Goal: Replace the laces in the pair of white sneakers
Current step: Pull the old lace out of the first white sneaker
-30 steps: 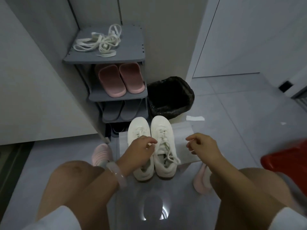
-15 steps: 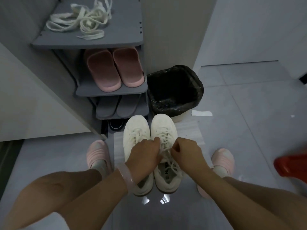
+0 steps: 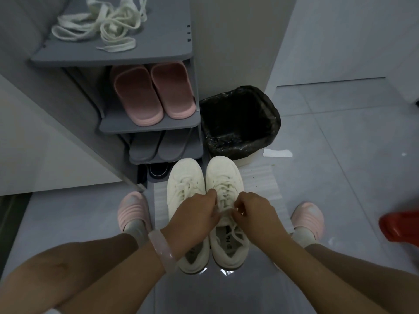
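Grey floor tiles spread out under me, dimly lit, with a pale ribbed mat laid on them. On that mat the pair of white sneakers stands side by side, toes pointing away from me toward the grey shoe rack. The left sneaker and the right sneaker sit touching or nearly so.

My left hand reaches over the left sneaker, its fingers curled and its thumb and forefinger pinching the old lace of the right sneaker near the middle of the lacing. A pale pink bangle sits on that wrist. My right hand comes in from the other side, fingers curled too, pinching the same lace just beside my left fingertips. Loose loops of that lace trail down over the tongue.

On the top shelf of the rack lies a tangled heap of spare white laces. One shelf down sits a pair of pink slippers, and below those a pair of grey slippers. A bin lined with a black bag stands just beside the rack, near the sneaker toes, with a scrap of white paper on the floor next to it. My feet, in pink slippers, rest on either side of the mat, the left and the right. Something red shows at the right edge.
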